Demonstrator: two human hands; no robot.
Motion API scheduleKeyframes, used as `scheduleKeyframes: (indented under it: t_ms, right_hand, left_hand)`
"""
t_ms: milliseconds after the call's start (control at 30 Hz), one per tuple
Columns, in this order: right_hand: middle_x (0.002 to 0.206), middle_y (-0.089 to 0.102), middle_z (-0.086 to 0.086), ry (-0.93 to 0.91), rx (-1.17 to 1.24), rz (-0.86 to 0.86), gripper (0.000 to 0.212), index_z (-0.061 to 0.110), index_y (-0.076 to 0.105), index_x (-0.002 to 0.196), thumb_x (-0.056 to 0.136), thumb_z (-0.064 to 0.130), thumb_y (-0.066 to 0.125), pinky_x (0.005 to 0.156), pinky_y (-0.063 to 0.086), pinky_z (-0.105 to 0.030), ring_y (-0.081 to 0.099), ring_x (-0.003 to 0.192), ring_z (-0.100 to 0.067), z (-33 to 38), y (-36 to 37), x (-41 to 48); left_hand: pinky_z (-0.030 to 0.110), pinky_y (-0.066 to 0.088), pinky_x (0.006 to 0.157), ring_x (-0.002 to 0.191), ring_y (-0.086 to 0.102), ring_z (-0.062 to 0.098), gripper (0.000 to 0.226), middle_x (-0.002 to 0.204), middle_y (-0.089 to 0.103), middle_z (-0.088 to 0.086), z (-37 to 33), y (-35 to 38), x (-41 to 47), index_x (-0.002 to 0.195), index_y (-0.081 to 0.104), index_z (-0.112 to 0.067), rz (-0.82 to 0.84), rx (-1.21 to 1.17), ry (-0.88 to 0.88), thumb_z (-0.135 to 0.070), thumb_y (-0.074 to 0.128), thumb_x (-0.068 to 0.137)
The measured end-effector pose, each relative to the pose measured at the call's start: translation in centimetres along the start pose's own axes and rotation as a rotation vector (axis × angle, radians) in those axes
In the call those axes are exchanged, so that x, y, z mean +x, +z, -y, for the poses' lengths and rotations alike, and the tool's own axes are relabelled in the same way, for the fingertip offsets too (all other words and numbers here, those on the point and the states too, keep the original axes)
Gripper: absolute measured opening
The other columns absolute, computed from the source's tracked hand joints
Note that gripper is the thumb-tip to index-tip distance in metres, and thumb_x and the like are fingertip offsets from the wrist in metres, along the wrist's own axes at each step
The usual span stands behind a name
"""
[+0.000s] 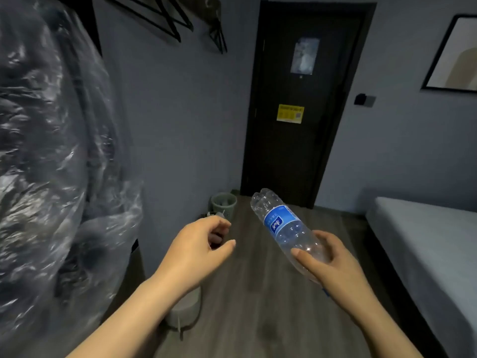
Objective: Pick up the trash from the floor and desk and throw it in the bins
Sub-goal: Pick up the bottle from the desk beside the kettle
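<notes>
My right hand [333, 262] grips the neck end of a clear plastic bottle [281, 226] with a blue label. The bottle is held above the floor and its base points up and away toward the door. To the left of the bottle, my left hand [198, 249] hovers with loosely curled fingers; whether it holds anything small is unclear. A pale green bin [224, 202] stands on the floor by the wall, beyond my left hand, with some items inside it.
A dark door [302, 104] closes off the far wall. A bed [423, 244] runs along the right. Clothes in clear plastic covers [51, 161] hang at the left. A pale round object [185, 311] sits on the wood floor under my left forearm.
</notes>
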State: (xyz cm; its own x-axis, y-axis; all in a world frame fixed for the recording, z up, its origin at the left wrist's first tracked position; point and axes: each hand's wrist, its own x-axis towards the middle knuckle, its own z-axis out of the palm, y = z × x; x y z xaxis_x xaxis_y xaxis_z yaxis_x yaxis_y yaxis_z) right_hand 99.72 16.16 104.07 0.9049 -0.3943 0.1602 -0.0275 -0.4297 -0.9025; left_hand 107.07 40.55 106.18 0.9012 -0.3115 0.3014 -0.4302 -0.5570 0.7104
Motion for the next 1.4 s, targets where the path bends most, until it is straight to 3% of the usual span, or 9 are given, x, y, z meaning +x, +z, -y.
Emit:
scheduleKeyframes:
  t_ms: [200, 300, 367, 500, 700, 767, 867, 1100, 1400]
  right_hand:
    - [0.096, 0.065, 0.020, 0.011, -0.075, -0.033, 0.046, 0.035, 0.058, 0.109, 0.069, 0.042, 0.078, 0.061, 0.046, -0.007, 0.059, 0.081, 0.013, -4.4, -0.9, 10.8]
    - [0.096, 0.065, 0.015, 0.033, -0.049, -0.016, 0.049, 0.033, 0.058, 0.112, 0.068, 0.041, 0.079, 0.068, 0.059, -0.030, 0.064, 0.078, 0.004, -6.7, -1.9, 17.0]
    - [0.097, 0.065, 0.014, 0.053, -0.034, 0.003, 0.051, 0.032, 0.058, 0.114, 0.069, 0.041, 0.079, 0.063, 0.061, -0.034, 0.066, 0.074, 0.000, -7.9, -2.7, 21.3]
    - [0.104, 0.062, 0.014, 0.074, -0.043, 0.066, 0.057, 0.032, 0.055, 0.117, 0.067, 0.048, 0.077, 0.051, 0.055, -0.021, 0.066, 0.077, -0.007, -9.8, -3.6, 29.5]
    - [0.096, 0.061, 0.016, 0.130, -0.042, 0.140, 0.039, 0.045, 0.049, 0.098, 0.070, 0.047, 0.076, 0.047, 0.050, -0.017, 0.065, 0.074, -0.008, -12.8, -2.2, 40.1]
    - [0.094, 0.058, 0.017, 0.149, -0.062, 0.150, 0.037, 0.044, 0.047, 0.094, 0.072, 0.044, 0.076, 0.046, 0.051, -0.018, 0.064, 0.073, -0.011, -14.0, -1.3, 43.8]
    - [0.100, 0.059, 0.014, 0.157, -0.110, 0.147, 0.046, 0.036, 0.049, 0.110, 0.073, 0.041, 0.077, 0.049, 0.054, -0.022, 0.066, 0.073, -0.014, -15.6, 0.4, 49.9]
    - [0.103, 0.055, 0.012, 0.202, -0.222, 0.167, 0.058, 0.032, 0.049, 0.122, 0.072, 0.045, 0.075, 0.054, 0.059, -0.029, 0.069, 0.072, -0.014, -18.0, 3.8, 64.3]
    - [0.110, 0.053, 0.014, 0.236, -0.342, 0.218, 0.071, 0.030, 0.044, 0.134, 0.072, 0.052, 0.072, 0.051, 0.056, -0.021, 0.067, 0.070, -0.008, -25.2, 4.7, 81.5]
  left_hand:
    - [0.022, 0.052, 0.083, 0.090, 0.062, -0.003, 0.030, 0.102, 0.064, -0.018, 2.3, 6.2, 11.3, 0.111, 0.064, -0.030, 0.081, -0.015, 0.003, -0.033, 0.069, 0.082]
    - [0.024, 0.052, 0.083, 0.088, 0.063, 0.000, 0.029, 0.102, 0.065, -0.016, 3.2, 9.8, 16.6, 0.110, 0.064, -0.028, 0.081, -0.041, -0.027, -0.029, 0.070, 0.081]
    - [0.021, 0.051, 0.082, 0.087, 0.064, 0.001, 0.028, 0.102, 0.066, -0.013, 3.6, 12.0, 20.2, 0.109, 0.065, -0.025, 0.092, -0.028, -0.052, -0.026, 0.071, 0.081]
    - [0.006, 0.045, 0.072, 0.083, 0.064, 0.000, 0.025, 0.099, 0.066, -0.011, 4.6, 15.4, 26.8, 0.104, 0.065, -0.024, 0.089, -0.027, -0.105, -0.024, 0.072, 0.080]
    - [0.019, 0.052, 0.077, 0.082, 0.065, 0.003, 0.024, 0.096, 0.067, -0.010, 7.9, 19.1, 35.9, 0.101, 0.066, -0.023, 0.091, -0.028, -0.179, -0.021, 0.073, 0.079]
    - [0.017, 0.051, 0.075, 0.082, 0.066, 0.004, 0.023, 0.095, 0.067, -0.009, 9.6, 20.4, 39.3, 0.099, 0.066, -0.023, 0.086, -0.047, -0.197, -0.019, 0.074, 0.078]
    - [0.011, 0.048, 0.071, 0.082, 0.066, 0.003, 0.022, 0.093, 0.067, -0.010, 12.4, 22.1, 44.9, 0.097, 0.067, -0.023, 0.076, -0.063, -0.213, -0.018, 0.075, 0.077]
    - [0.028, 0.052, 0.083, 0.086, 0.066, 0.007, 0.016, 0.095, 0.068, -0.009, 17.6, 25.0, 59.0, 0.092, 0.063, -0.025, 0.125, -0.051, -0.233, -0.022, 0.073, 0.079]
    - [0.032, 0.054, 0.082, 0.083, 0.063, 0.004, 0.020, 0.093, 0.065, -0.015, 21.1, 32.5, 74.9, 0.098, 0.065, -0.025, 0.181, -0.006, -0.282, -0.025, 0.073, 0.079]
